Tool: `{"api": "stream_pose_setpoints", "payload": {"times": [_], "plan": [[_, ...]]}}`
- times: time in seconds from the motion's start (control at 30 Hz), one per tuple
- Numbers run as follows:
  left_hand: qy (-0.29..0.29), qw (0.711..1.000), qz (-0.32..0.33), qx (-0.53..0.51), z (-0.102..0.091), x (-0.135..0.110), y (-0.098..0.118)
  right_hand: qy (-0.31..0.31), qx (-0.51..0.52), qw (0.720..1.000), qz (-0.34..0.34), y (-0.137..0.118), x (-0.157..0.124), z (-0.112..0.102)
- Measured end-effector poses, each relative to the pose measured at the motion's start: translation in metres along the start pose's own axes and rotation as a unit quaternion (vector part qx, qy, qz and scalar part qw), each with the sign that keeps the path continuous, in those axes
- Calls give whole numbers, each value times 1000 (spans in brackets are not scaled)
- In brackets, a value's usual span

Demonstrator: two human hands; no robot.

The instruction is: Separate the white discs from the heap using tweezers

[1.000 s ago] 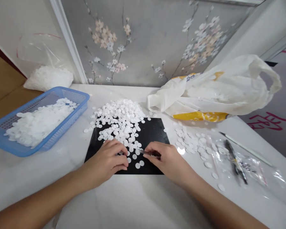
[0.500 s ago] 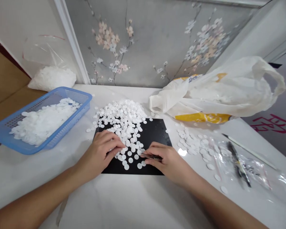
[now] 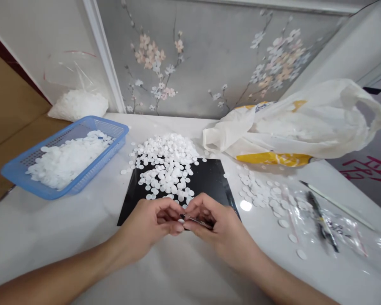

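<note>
My left hand [image 3: 154, 222] and my right hand [image 3: 214, 224] meet above the near edge of a black sheet [image 3: 209, 178]. My right hand is closed on thin metal tweezers [image 3: 195, 220], whose tips point left. My left hand's fingers are pinched at the tweezer tips on a small white disc [image 3: 180, 220]. A heap of white round discs [image 3: 168, 163] covers the far left half of the sheet.
A blue basket [image 3: 114, 131] of white discs stands at the left, a clear bag of discs [image 3: 79, 103] behind it. A white and yellow plastic bag [image 3: 298, 123] lies at the right. More discs [image 3: 260, 190], small clear bags [image 3: 336, 224] and a black pen [image 3: 322, 220] lie right of the sheet.
Both hands have lifted off the black sheet and drawn toward me, coming together. My left hand went from resting on the discs to pinching one at the tweezer tips.
</note>
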State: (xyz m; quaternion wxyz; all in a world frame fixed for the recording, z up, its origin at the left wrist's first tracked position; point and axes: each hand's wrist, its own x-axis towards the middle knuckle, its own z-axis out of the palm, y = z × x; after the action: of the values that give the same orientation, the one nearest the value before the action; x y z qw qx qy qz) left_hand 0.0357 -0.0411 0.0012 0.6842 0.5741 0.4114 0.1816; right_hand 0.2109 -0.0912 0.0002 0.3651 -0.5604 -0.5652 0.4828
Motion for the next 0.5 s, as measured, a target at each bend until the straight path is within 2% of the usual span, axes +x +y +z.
{"api": "stream_pose_setpoints", "payload": {"times": [0.1,0.23,0.4,0.5], "plan": [[30,998,-24,-49,-3,2,2,35,-20,999,-22,1,-2,3],[27,989,-62,-133,-6,1,6,78,-94,988,-97,6,0,-1],[29,970,-86,-225,-5,-1,7,87,-209,948,-225,12,0,-2],[36,964,-100,-242,-7,0,7,91,-253,926,-264,15,0,-1]]}}
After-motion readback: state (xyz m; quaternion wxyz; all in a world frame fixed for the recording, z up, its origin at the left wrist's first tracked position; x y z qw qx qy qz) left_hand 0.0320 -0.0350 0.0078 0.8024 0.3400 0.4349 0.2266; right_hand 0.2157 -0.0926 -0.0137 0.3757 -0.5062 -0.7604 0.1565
